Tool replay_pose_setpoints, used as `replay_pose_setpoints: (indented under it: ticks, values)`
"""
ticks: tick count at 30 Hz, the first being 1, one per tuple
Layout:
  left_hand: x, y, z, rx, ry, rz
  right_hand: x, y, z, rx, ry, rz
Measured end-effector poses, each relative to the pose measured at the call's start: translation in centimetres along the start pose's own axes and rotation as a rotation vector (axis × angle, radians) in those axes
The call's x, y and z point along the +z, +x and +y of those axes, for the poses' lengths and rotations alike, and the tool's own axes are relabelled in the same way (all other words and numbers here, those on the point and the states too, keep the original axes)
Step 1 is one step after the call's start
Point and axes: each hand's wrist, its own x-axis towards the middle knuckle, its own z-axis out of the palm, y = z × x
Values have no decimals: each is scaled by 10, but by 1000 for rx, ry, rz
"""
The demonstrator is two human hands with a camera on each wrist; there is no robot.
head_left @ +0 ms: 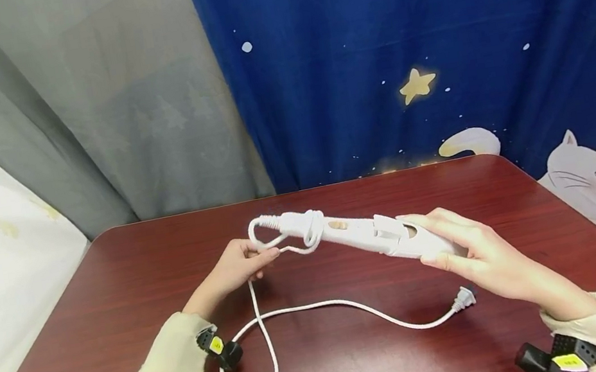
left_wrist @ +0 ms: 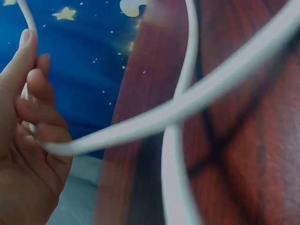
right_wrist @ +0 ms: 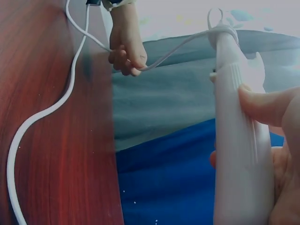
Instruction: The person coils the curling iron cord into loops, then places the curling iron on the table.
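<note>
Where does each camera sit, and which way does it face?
Head: on the head, facing forward and down over the table; shows left hand, right hand and sleeves.
Left wrist: on that wrist, looking along the left hand's fingers at the white cord; only that hand shows.
Right wrist: on that wrist, looking along the white appliance; its own hand and, farther off, the left show.
Head and right wrist share the appliance and both hands.

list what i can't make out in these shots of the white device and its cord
- Head: part of the white device's held end, covered by the right hand.
- Right wrist: that same end, cut off by the bottom edge.
- Left wrist: the cord's surface, blurred; part of its gripped stretch, hidden by the left hand.
- Head: print on the yellow wrist labels, too small.
</note>
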Motion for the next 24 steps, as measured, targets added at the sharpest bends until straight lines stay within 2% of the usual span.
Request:
replay_pose_setpoints:
  ticks: [3, 6, 8, 10, 11, 13, 16, 18, 20, 24]
  values:
    - [-2, 5, -5, 43, 28, -14, 1, -1, -1, -29, 2, -39]
    - [-6, 8, -9, 65, -67, -118, 1, -3, -1, -50, -1, -64]
    - [-8, 9, -8, 22, -118, -172, 1, -3, -1, -71, -15, -80]
    - [-10, 10, -3, -29, -87, -191, 1, -2, -2, -107, -20, -100]
    - [-11, 11, 1, -43, -40, -188, 1, -2, -2, -128, -28, -107]
    - [-12, 11, 19, -70, 78, -170, 2, -2, -1, -160, -45, -123]
    - [-17, 15, 31, -56, 203, -168, 4, -3, 0, -190, -67, -159]
    - [-20, 17, 39, -40, 226, -163, 5, -3, 2, -182, -106, -197]
    - [-24, 22, 39, -11, 237, -151, 6, -3, 3, -179, -123, -246]
    - [-21, 21, 61, 47, 229, -101, 9, 0, 2, -194, -186, -308]
